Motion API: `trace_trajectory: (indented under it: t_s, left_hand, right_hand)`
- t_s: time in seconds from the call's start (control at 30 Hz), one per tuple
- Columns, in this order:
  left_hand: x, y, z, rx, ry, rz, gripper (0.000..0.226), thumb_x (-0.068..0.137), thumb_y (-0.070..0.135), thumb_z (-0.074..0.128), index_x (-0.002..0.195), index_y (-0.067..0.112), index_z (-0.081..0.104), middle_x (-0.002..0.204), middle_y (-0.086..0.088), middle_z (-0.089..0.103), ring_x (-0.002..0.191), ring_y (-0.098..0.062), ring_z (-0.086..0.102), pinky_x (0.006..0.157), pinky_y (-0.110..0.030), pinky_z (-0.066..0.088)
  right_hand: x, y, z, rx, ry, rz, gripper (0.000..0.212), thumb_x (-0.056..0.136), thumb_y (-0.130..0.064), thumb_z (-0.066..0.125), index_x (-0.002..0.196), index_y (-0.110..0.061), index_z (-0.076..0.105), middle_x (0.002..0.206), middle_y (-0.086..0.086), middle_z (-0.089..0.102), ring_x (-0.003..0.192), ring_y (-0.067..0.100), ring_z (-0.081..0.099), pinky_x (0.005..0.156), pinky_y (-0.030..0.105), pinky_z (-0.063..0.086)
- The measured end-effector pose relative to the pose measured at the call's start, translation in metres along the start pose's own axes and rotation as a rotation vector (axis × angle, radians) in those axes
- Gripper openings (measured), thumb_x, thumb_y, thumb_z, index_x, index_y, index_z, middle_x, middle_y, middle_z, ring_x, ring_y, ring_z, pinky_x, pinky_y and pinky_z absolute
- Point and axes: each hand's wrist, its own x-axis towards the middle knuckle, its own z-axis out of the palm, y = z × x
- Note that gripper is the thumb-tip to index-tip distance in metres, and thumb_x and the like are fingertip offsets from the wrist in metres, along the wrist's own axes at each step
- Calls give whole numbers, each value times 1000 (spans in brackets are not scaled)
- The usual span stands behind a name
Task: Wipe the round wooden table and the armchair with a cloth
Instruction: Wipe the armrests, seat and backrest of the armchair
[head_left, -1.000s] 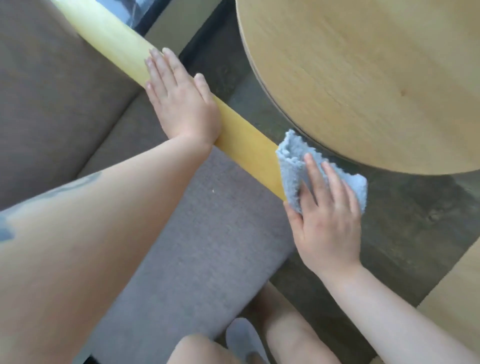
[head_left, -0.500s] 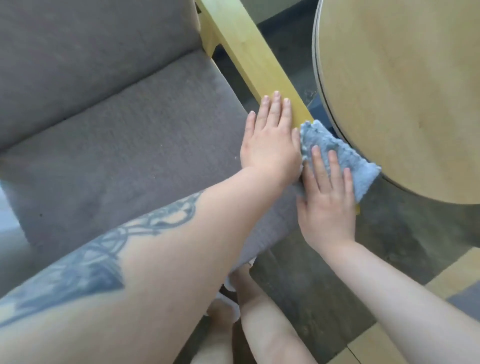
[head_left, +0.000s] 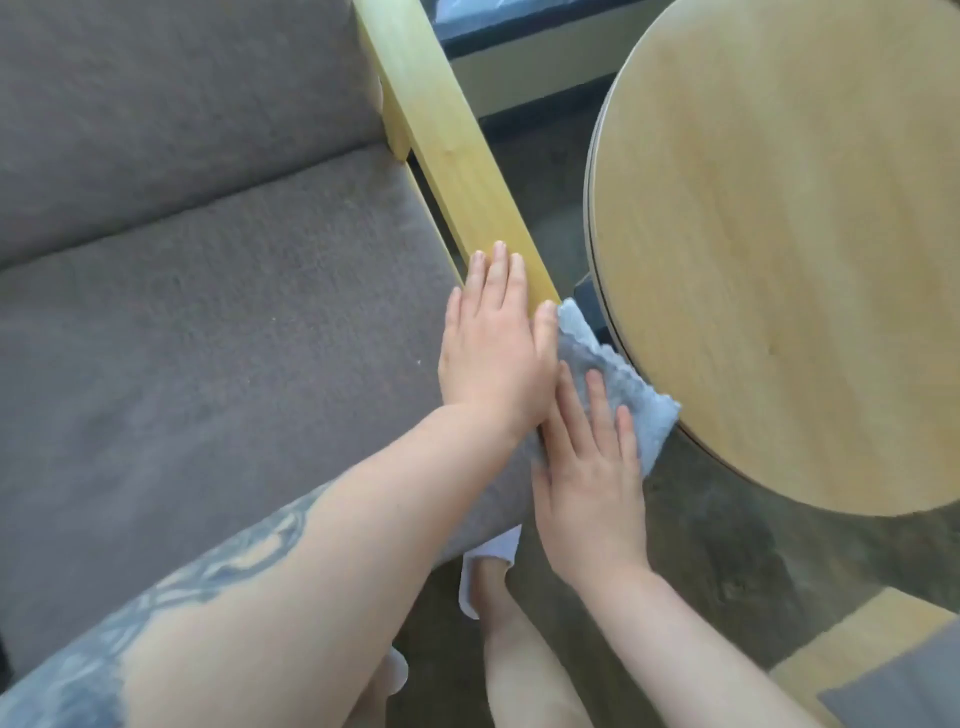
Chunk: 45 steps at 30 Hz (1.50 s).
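Cloth (head_left: 618, 379): blue, lay on front end of armchair's wooden armrest (head_left: 447, 140), just beside round table (head_left: 779, 249). Our right hand (head_left: 587, 483) pressed it flat, fingers straight; left hand (head_left: 493, 353) flat on armrest alongside, hands touching. Risk, we judged: cloth overhung outer edge, could slip off w/ a push.

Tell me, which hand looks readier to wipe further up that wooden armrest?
The right hand, probably: it already presses the blue cloth flat on the armrest. The left hand rests bare beside it.
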Motion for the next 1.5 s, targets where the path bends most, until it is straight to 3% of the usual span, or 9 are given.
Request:
trace_trajectory:
  t_s: [0.33,0.57,0.7,0.83,0.9,1.0,1.17,1.33,1.5]
  left_hand:
    - [10,17,21,-634,281,-254,59,93,41,23,150,29,20,152,26,6,141,11,0,118,-26,-5]
    - [43,10,6,-667,304,-208,74,89,50,25,152,15,11,160,1,-4,144,-1,-7,114,-14,-5]
    - [55,7,-22,-663,228,-187,72,90,38,27,152,10,4,161,-2,-6,146,-6,-8,117,-21,-5]
    - [-9,-12,-13,-693,18,4,62,97,37,31,152,19,10,160,9,1,144,4,-2,120,-24,2]
    - [-60,-48,-1,-618,-59,36,59,98,42,30,151,27,12,159,14,5,143,6,2,120,-28,8]
    - [-111,-141,18,-271,50,-289,65,92,45,31,150,25,11,157,12,1,144,-1,-5,120,-41,9]
    - [-128,-217,29,136,11,-396,72,83,35,28,149,8,23,157,-12,19,144,-24,10,113,-41,7]
    - [-128,-214,29,68,64,-381,65,93,34,21,152,21,-4,153,11,-19,145,-13,-14,113,-34,-13]
    - [-136,-226,20,-23,54,-320,64,92,22,32,152,18,13,158,7,1,142,-5,-11,117,-34,-6]
  right_hand:
    - [85,11,-5,-71,-28,-265,74,87,-32,45,154,-15,17,161,-2,7,148,25,7,116,45,13]
    - [153,3,-13,-22,-40,-401,66,93,-33,34,153,-20,11,160,0,17,147,26,14,118,43,14]
    - [194,-24,-15,19,-14,-254,59,94,-30,15,153,-24,10,161,-1,13,148,24,9,118,45,16]
    - [101,-20,-7,197,134,-136,53,94,-7,45,145,-15,39,153,2,34,144,23,26,115,47,27]
    - [55,-11,-10,417,167,-97,63,78,15,55,134,-13,54,148,0,43,142,17,31,115,41,26]
    - [32,-53,-2,553,275,-26,64,71,18,42,126,-10,59,142,7,50,137,20,40,114,41,29]
    - [18,-106,96,196,-83,-690,54,86,-7,39,135,-21,55,146,0,46,141,19,32,116,38,19]
    - [45,-91,98,291,162,423,58,78,6,41,133,-8,55,145,11,47,141,32,31,114,56,22]
    - [36,-121,113,131,-48,-651,57,84,-9,42,140,-15,49,149,1,43,141,23,33,115,45,22]
